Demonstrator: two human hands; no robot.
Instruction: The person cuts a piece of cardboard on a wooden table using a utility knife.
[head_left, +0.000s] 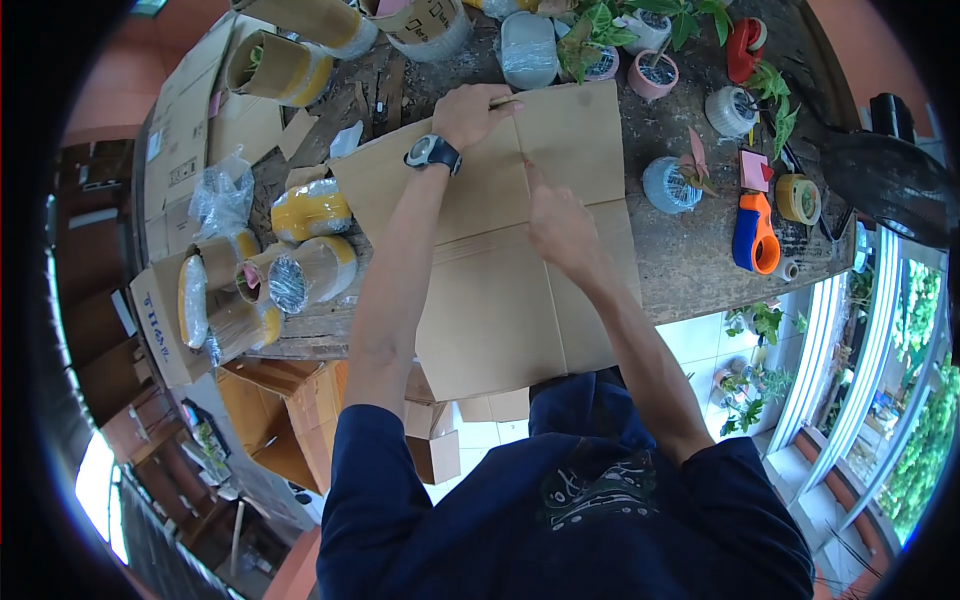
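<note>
A flat brown cardboard sheet (490, 310) lies in front of me, overhanging the table's near edge. One crease crosses it and a line runs lengthwise down it. At its far edge, my left hand (472, 116), with a watch (433, 152) on the wrist, is closed on the cardboard. My right hand (562, 225) rests on the sheet, its index finger extended along the lengthwise line. The other fingers are curled under the palm, hiding anything they may hold.
Wrapped cardboard tubes (315, 275) crowd the left side. Potted plants (672, 185) stand at the back and right. An orange-and-blue tape dispenser (757, 235), a tape roll (798, 199) and a black fan-like object (885, 185) are at right. An open carton (310, 415) sits below the table.
</note>
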